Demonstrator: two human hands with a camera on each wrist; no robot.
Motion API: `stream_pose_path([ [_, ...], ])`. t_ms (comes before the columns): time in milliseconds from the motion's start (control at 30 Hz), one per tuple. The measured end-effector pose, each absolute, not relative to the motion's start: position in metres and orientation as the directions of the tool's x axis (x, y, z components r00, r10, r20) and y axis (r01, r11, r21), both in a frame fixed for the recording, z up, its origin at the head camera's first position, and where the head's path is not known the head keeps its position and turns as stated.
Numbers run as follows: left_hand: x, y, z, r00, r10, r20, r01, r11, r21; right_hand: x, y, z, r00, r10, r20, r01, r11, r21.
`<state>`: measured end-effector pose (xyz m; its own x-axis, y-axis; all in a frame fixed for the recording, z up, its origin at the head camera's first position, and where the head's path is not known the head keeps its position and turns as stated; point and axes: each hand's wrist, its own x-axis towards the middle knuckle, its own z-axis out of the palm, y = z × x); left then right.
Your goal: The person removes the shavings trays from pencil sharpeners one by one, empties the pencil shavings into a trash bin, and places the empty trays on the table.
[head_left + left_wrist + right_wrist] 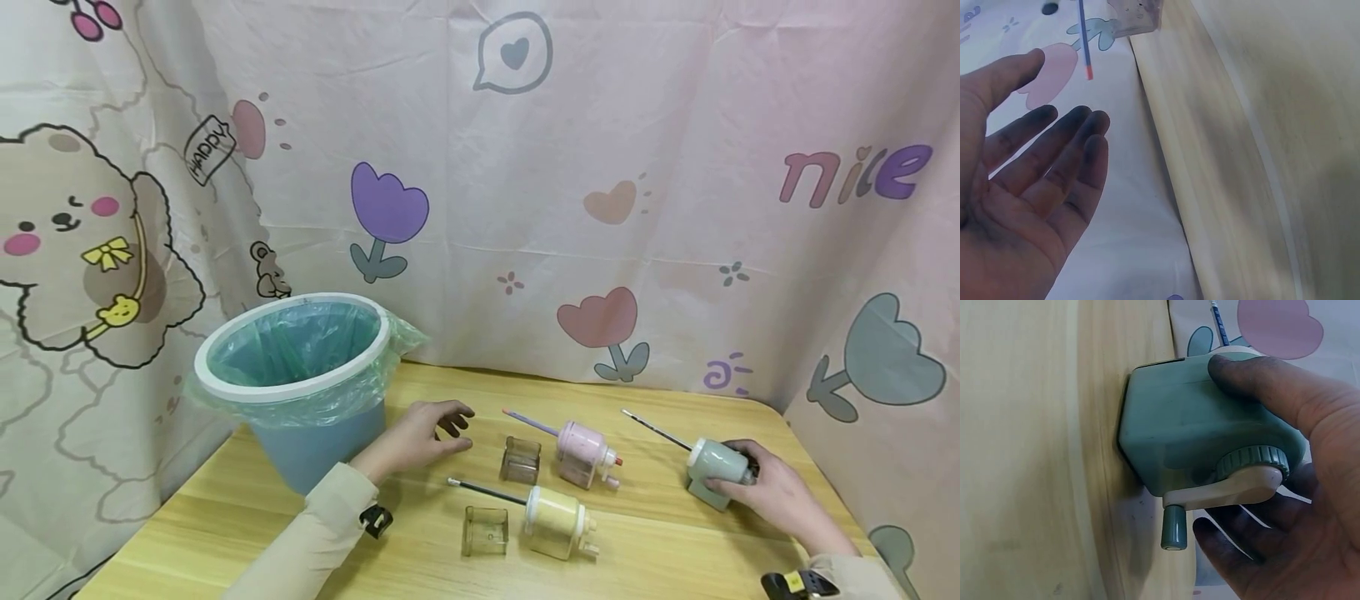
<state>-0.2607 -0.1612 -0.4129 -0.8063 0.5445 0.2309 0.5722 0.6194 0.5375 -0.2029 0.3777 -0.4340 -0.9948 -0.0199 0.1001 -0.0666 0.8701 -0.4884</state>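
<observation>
My right hand (780,496) grips a grey-green crank pencil sharpener (716,467) at the table's right side, thumb on one side and fingers round the other. Its crank handle (1175,528) shows in the right wrist view. A dark pencil (656,429) sticks out of its far end. My left hand (420,437) hovers beside the bin, palm inward and fingers loosely bent, holding nothing; dark smudges mark its fingertips (1100,122). Between the hands stand a pink sharpener (581,450) with a purple pencil (532,422) and a yellow sharpener (553,525) with a black pencil (491,492).
Two see-through shavings drawers, a brownish one (521,460) and a yellowish one (486,532), lie left of the pink and yellow sharpeners. A blue bin (315,446) with a green plastic liner (300,342) stands at the left. A printed curtain (487,317) hangs behind the wooden table (637,567).
</observation>
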Motion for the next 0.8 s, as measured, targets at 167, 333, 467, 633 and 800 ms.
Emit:
stream_pose_path([
  [167,-0.254,-0.162,-0.411,-0.806,0.525,0.275,0.584,0.623,0.521,-0.201,0.377,-0.435,-0.994,0.001,0.114,-0.056,0.87,-0.49],
  [333,-0.246,-0.163,-0.408,-0.811,0.513,0.282,0.576,0.612,0.542,-0.199,0.376,-0.436,-0.992,0.013,0.125,-0.051,0.868,-0.494],
  [467,-0.242,-0.163,-0.405,-0.803,0.517,0.295,0.586,0.598,0.546,-0.198,0.376,-0.436,-0.99,0.022,0.138,-0.049,0.87,-0.49],
  [633,-0.237,-0.162,-0.402,-0.795,0.52,0.312,0.599,0.588,0.544,-0.196,0.374,-0.434,-0.991,0.033,0.133,-0.038,0.864,-0.502],
  [800,-0.233,-0.159,-0.399,-0.782,0.532,0.325,0.615,0.57,0.545,-0.195,0.37,-0.43,-0.991,0.035,0.131,-0.037,0.859,-0.51],
])
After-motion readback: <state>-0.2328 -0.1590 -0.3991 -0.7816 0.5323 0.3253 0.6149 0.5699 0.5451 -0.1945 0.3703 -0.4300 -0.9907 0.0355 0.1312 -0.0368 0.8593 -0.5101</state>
